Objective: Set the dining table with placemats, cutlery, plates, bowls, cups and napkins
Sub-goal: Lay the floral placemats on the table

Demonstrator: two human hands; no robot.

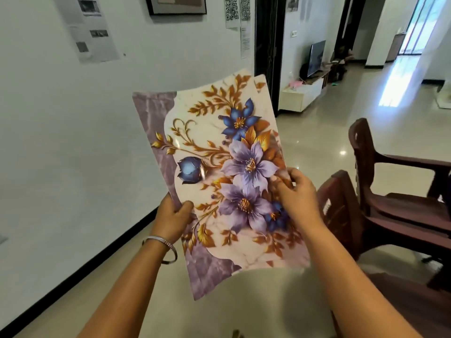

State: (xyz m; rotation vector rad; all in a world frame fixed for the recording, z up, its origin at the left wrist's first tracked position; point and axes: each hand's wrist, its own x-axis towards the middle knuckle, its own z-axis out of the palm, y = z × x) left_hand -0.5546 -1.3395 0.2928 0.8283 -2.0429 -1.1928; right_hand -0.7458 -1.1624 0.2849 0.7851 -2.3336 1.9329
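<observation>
Above the tiled floor [317, 132] we hold the floral placemats [219, 172] in mid-air: our left hand [174, 217] grips their left edge, our right hand [296, 191] pinches the right edge, fingers [278, 184] curled.

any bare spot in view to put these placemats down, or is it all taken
No table top shows. Both the left hand and right hand hold the placemats in the air. Bare room: the floor between the white wall and the chairs. The chair seats look bare; it is tight around them.
</observation>
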